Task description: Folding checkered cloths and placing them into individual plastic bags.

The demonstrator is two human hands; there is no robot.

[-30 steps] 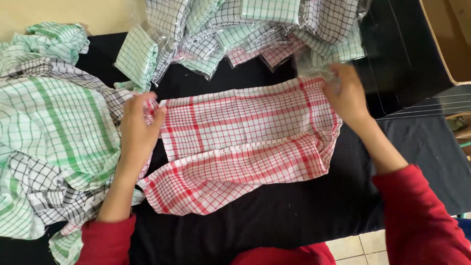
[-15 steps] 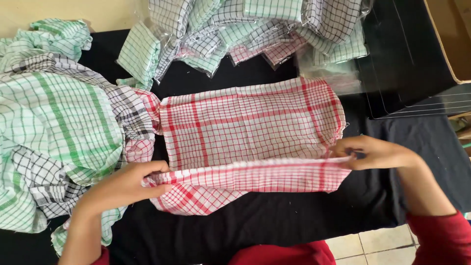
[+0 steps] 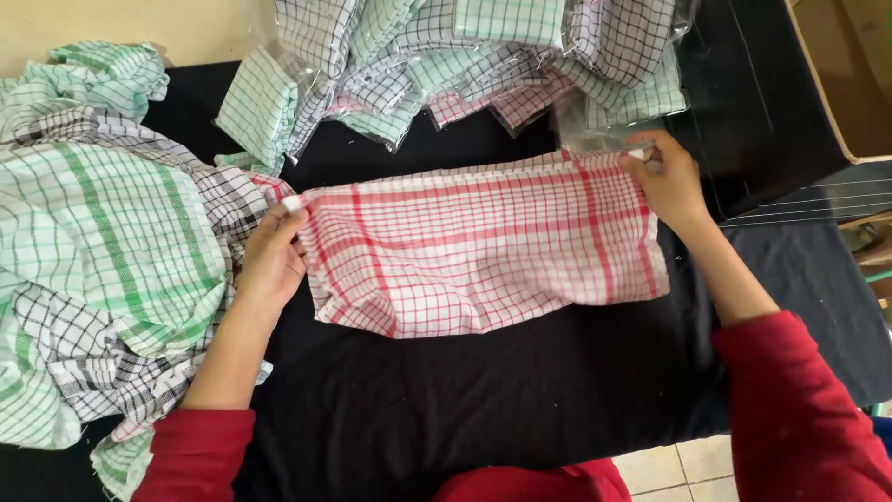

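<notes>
- The red-checked cloth (image 3: 483, 251) lies folded into a wide band across the middle of the black-covered worktop (image 3: 465, 409), its long edges running left to right.
- Your left hand (image 3: 271, 260) pinches the cloth's upper left corner, grip closed on the fabric, with the palm resting on the left edge.
- Your right hand (image 3: 667, 181) pinches the upper right corner, grip closed on the cloth there.
- The top edge is pulled fairly straight between both hands; the bottom edge sags unevenly, lower at the left than at the right.
- Just beside your left hand, a loose heap of green- and black-checked cloths (image 3: 93, 260) touches the cloth's left edge.
- Beyond the top edge, a pile of folded checked cloths in clear plastic bags (image 3: 465, 56) sits close, one bag nearly touching your right hand.
- Open black worktop lies between the cloth's bottom edge and your red sleeves (image 3: 799, 409).
- A cardboard box (image 3: 841, 74) stands at the far right, well apart.
</notes>
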